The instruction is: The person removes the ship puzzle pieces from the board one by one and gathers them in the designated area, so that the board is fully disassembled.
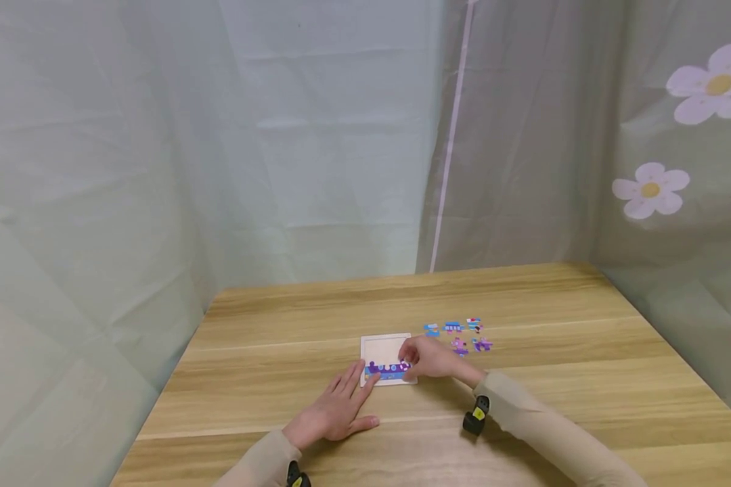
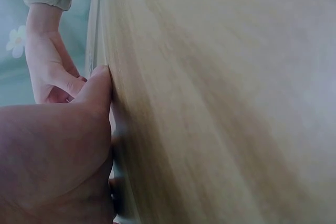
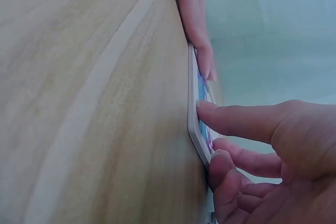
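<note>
A white-framed puzzle board lies flat on the table, its near rows filled with blue and purple pieces and its far part bare. My left hand rests at the board's left side, fingers straight, the fingertips on its near left part. At the board's right edge, my right hand has curled fingers and pinches a purple-and-white puzzle piece at the end of the filled row. In the right wrist view, the thumb and index finger touch the board's face; the piece is mostly hidden between them.
Several loose puzzle pieces lie beyond the right hand, to the right of the board. The wooden table reaches back to hanging cloth. Each wrist carries a small black camera.
</note>
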Action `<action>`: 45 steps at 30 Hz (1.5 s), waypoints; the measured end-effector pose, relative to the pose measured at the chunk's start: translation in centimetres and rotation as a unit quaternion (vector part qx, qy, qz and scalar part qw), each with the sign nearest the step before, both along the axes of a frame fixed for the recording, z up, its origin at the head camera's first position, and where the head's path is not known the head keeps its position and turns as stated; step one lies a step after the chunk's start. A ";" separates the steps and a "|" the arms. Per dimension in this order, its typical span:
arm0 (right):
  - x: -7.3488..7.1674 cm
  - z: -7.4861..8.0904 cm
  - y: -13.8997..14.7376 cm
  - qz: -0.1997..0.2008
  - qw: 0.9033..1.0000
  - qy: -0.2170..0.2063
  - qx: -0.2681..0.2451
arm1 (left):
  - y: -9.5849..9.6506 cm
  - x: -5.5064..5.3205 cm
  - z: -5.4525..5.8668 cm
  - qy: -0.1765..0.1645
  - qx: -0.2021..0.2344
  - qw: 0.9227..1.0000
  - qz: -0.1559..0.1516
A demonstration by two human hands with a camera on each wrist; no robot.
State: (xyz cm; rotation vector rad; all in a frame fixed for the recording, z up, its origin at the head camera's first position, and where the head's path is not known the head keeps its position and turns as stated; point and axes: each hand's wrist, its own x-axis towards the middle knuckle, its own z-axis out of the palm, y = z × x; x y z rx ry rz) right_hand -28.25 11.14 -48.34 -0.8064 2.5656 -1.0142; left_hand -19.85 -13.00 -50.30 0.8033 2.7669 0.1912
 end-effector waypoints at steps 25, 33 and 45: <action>0.1 0.4 0.4 0.038 0.998 0.023 -0.032 | 0.3 0.3 1.6 -0.007 0.005 1.000 -0.005; 0.0 -0.4 1.0 0.021 0.997 0.031 -0.060 | 0.0 0.1 0.2 0.004 -0.001 1.000 -0.009; 0.3 -0.3 2.4 -0.019 0.990 -0.041 -0.131 | -0.4 -0.3 -1.2 0.029 0.009 0.999 -0.014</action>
